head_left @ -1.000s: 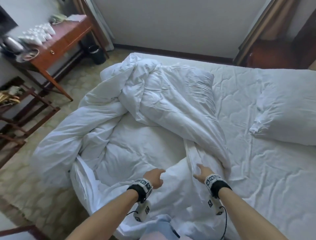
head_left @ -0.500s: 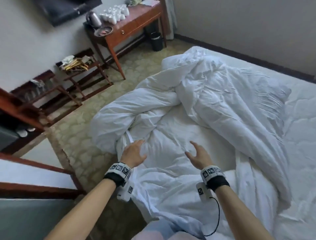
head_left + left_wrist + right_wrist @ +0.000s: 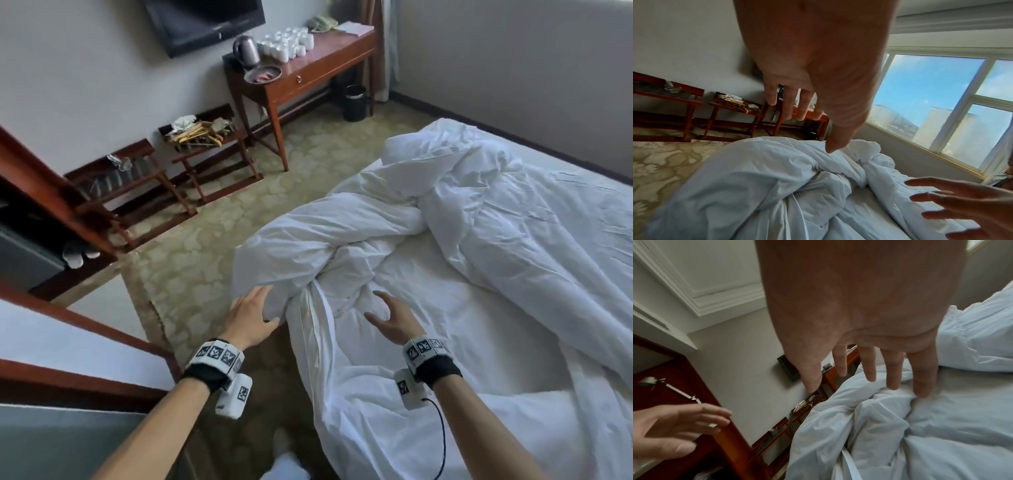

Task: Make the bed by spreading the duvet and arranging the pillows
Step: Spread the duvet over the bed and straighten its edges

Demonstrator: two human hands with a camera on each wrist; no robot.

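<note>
A white duvet (image 3: 428, 246) lies crumpled in a long heap across the bed (image 3: 513, 394), one bulge hanging over the bed's left edge. My left hand (image 3: 251, 313) is open beside that overhanging bulge, fingers spread close to the fabric and holding nothing. My right hand (image 3: 390, 317) hovers open over the bunched folds near the bed's corner. The left wrist view shows the left hand (image 3: 807, 105) above the duvet (image 3: 766, 186), thumb tip near a fold. In the right wrist view the right fingers (image 3: 892, 369) hang just over the duvet (image 3: 879, 426). No pillow is in view.
A patterned carpet (image 3: 205, 246) runs along the bed's left side. Against the wall stand a wooden desk (image 3: 308, 72) with a kettle and cups, two luggage racks (image 3: 205, 154), a black bin (image 3: 354, 102) and a wall television (image 3: 205, 24). A wooden frame (image 3: 85, 342) is near my left arm.
My view has swung left, away from the pillow, toward the bed's left edge. Both hands have moved left along the duvet, from its middle fold to the overhanging bunch at the corner.
</note>
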